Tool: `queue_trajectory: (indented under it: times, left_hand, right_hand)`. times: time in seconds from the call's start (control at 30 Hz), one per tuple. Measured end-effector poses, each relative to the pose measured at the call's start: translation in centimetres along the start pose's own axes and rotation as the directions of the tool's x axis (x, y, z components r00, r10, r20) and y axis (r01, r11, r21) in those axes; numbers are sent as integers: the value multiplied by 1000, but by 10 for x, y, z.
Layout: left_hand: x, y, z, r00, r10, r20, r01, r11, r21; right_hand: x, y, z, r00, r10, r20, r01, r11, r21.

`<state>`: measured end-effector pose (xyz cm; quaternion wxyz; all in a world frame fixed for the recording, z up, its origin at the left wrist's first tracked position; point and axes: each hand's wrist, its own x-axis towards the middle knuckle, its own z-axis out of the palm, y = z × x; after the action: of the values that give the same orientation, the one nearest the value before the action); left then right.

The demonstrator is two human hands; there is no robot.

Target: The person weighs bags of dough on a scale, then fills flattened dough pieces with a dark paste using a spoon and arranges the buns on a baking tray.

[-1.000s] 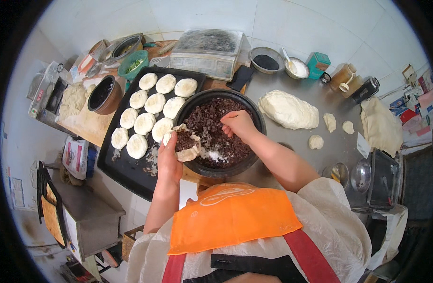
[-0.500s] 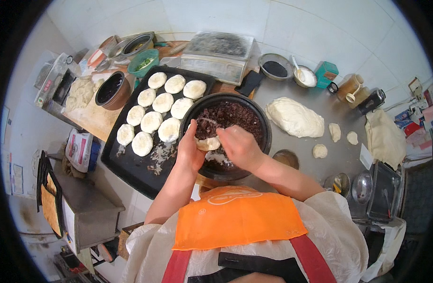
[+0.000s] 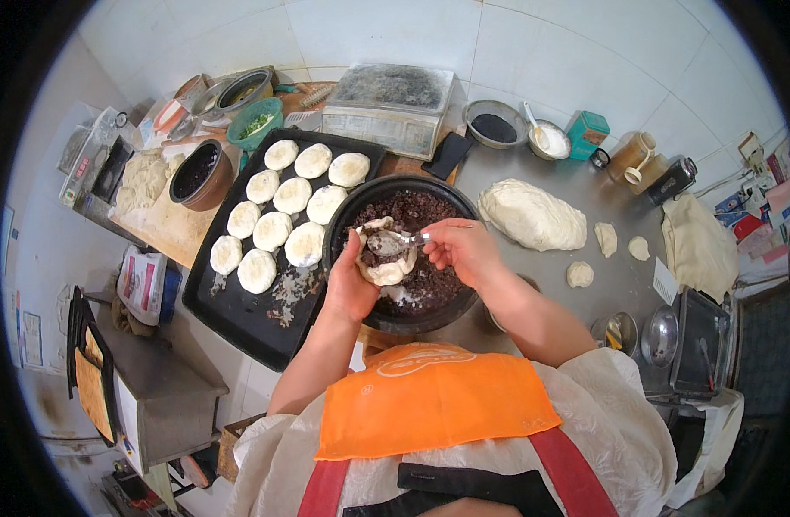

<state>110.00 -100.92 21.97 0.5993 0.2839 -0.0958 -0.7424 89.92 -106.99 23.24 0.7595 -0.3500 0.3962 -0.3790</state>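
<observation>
My left hand (image 3: 352, 283) cups an opened piece of dough (image 3: 386, 273) over a black bowl (image 3: 474, 297). Dark filling shows inside the dough. In my right hand (image 3: 466, 252) is a metal spoon (image 3: 398, 245), its bowl pressed into the dough's hollow. Below both hands, crumbly dark reddish-brown filling (image 3: 434, 289) fills the black bowl, with some white bits near its front. Beside it at the left, a black baking tray (image 3: 231, 310) carries several round, flat, pale dough cakes (image 3: 273, 231). Scattered white flakes lie on the tray near them.
On the metal counter at right lie a large dough lump (image 3: 533, 214) and small dough pieces (image 3: 579, 274). Behind stand a scale (image 3: 386, 95), a bowl of black seeds (image 3: 495, 126) and a bowl of white powder (image 3: 550, 140). A brown pot (image 3: 207, 194) stands left of the tray.
The dough in my left hand has gone from a folded edge to an opened cup with filling in it. My right hand has shifted right, and the spoon now shows in the dough.
</observation>
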Motion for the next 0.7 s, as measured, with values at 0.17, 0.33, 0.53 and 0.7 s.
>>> queue_trajectory:
  times: [0.17,0.33,0.53,0.7]
  left_hand:
    - [-4,-3,-3,998,49,41,-53,995,84]
    - [-1,18,-2,989,144,23,-146,982,117]
    - [-13,11,15,995,77,69,-70,993,-96]
    - [-12,-3,16,996,38,79,-31,996,-85]
  right_hand:
    - [-1,9,-2,1000,-21,-22,21,1000,-18]
    - [-2,-1,-15,956,-273,-109,231,927,-294]
    - [-11,11,-1,781,-356,514,600,197,-775]
    - [-13,13,25,893,-300,337,406,860,-310]
